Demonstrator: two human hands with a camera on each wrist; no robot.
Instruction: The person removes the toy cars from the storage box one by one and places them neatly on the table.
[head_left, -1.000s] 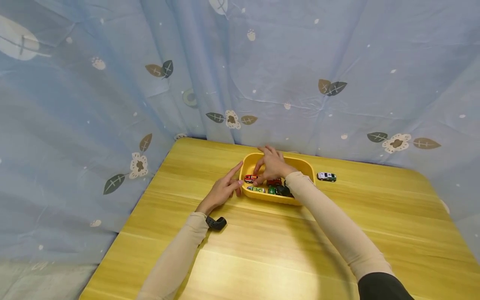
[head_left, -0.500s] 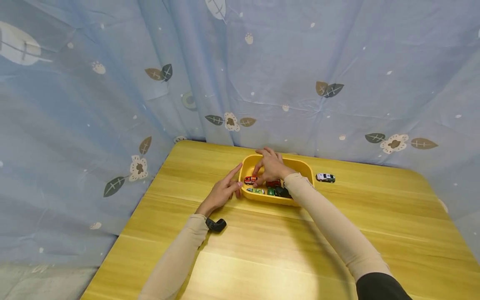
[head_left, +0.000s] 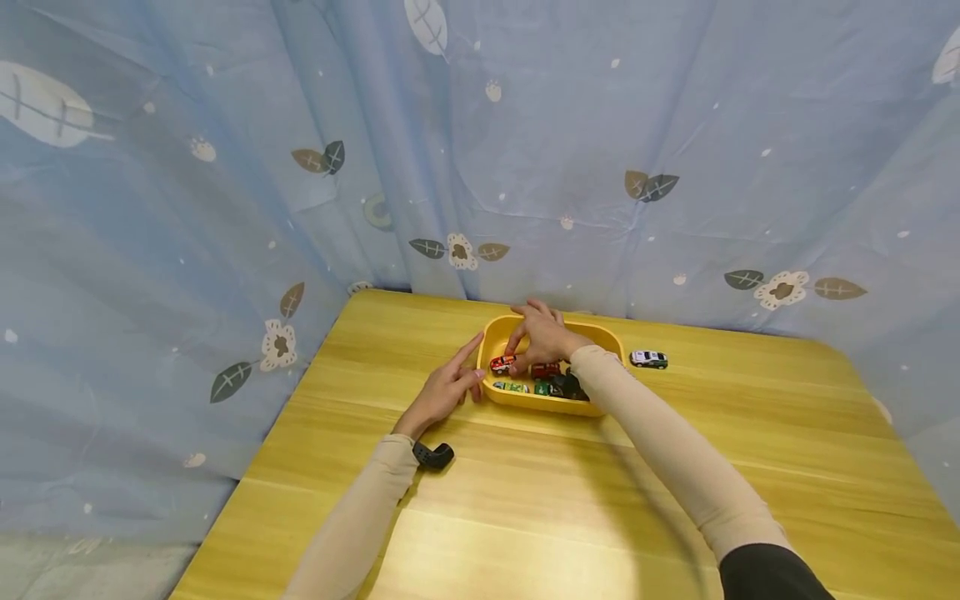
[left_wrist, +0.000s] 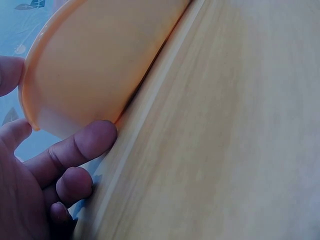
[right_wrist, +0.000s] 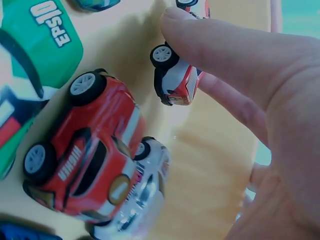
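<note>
My right hand (head_left: pixel 546 337) reaches into the yellow bin (head_left: pixel 547 407) and pinches a small red-and-white toy car (head_left: pixel 501 364) at its left end. In the right wrist view the thumb lies across that toy car (right_wrist: pixel 175 82), hiding its middle; one end and a wheel show. My left hand (head_left: pixel 446 387) is at the bin's left end, with its index finger stretched along the rim and its thumb by the near corner. The left wrist view shows fingertips (left_wrist: pixel 100 136) at the bin's outer wall (left_wrist: pixel 95 65), the other fingers loosely bent.
In the bin lie a red toy car (right_wrist: pixel 100 150), a pale toy car (right_wrist: pixel 142 195) beside it, a green toy car (right_wrist: pixel 42 50) and a yellow-green toy car (head_left: pixel 512 387). A white toy car (head_left: pixel 648 359) stands on the table right of the bin. A patterned curtain (head_left: pixel 555 150) hangs behind.
The red-and-white toy car has tilted slightly in my right fingers, its right end higher. My left hand keeps its place at the bin. The head view has shifted a little.
</note>
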